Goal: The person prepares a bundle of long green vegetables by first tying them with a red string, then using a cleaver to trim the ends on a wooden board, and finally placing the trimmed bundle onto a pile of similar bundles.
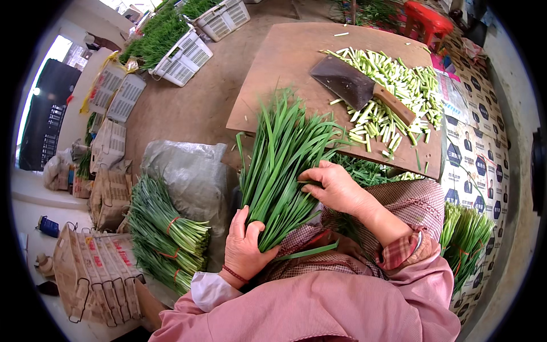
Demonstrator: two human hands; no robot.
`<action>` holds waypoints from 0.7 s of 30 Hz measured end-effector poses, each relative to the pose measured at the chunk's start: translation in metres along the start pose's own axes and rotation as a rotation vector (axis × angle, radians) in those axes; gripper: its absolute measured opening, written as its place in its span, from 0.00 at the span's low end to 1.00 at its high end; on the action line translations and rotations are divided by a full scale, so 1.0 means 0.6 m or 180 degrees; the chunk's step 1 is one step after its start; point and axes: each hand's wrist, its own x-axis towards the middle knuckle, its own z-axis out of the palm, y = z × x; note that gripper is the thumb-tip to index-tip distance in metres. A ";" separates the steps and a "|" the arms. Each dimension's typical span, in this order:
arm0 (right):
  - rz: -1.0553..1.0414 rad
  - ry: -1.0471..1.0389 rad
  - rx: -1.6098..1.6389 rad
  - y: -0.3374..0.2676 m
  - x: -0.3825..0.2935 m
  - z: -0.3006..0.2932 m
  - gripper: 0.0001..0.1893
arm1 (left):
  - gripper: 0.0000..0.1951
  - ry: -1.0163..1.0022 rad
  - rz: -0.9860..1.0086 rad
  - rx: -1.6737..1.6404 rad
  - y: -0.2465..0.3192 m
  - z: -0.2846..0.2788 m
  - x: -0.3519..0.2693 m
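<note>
A loose bunch of green garlic chives (282,149) lies over my lap, its leaf tips fanning towards the wooden board. My left hand (245,246) clasps the lower end, with the thumb on the near side. At the bunch's right side, my right hand (335,188) has curled fingertips pinched on some leaves. One flat leaf (307,252) lies across the checked apron (410,201) below. On the wooden board (265,81), a cleaver (342,81) with a wooden handle rests partly on a heap of cut pale stalk ends (389,124).
Banded chive bundles (171,231) lie to my left, near grey plastic sheeting (188,179). More bundles (466,243) stand at my right by the papered wall. White crates (183,55) of greens, folded crates (98,273) and a red stool (427,21) are around.
</note>
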 end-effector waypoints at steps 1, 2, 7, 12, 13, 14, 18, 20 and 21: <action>-0.0024 -0.0119 0.0031 -0.001 0.001 0.003 0.11 | 0.31 -0.0001 -0.0009 -0.0014 -0.001 0.000 -0.002; -0.0047 -0.0238 0.0062 -0.003 0.002 0.007 0.10 | 0.31 0.0001 -0.0027 -0.0009 -0.003 -0.002 -0.003; -0.0083 -0.0458 -0.0485 0.004 -0.001 0.028 0.10 | 0.32 0.0020 0.0061 0.0185 -0.003 -0.005 0.001; 0.0593 -0.0141 -0.1332 0.025 -0.026 0.005 0.13 | 0.31 0.0042 -0.0055 -0.0069 -0.014 -0.004 -0.007; 0.0666 -0.0011 -0.1358 0.032 -0.035 -0.006 0.12 | 0.31 0.0037 -0.0098 -0.0109 -0.015 -0.003 -0.008; 0.0685 0.0097 -0.1140 0.035 -0.039 -0.019 0.11 | 0.31 0.0035 -0.0088 -0.0108 -0.016 -0.003 -0.008; 0.0319 0.0397 -0.0275 -0.009 -0.027 -0.051 0.09 | 0.31 0.0099 -0.0037 0.0027 -0.017 0.000 -0.011; 0.0139 0.0168 0.0246 -0.023 -0.016 -0.040 0.09 | 0.31 0.0090 0.0035 0.0077 -0.014 0.000 -0.010; 0.0187 0.0039 0.0400 -0.016 -0.011 -0.027 0.09 | 0.30 0.0101 0.0092 0.0084 -0.013 0.001 -0.010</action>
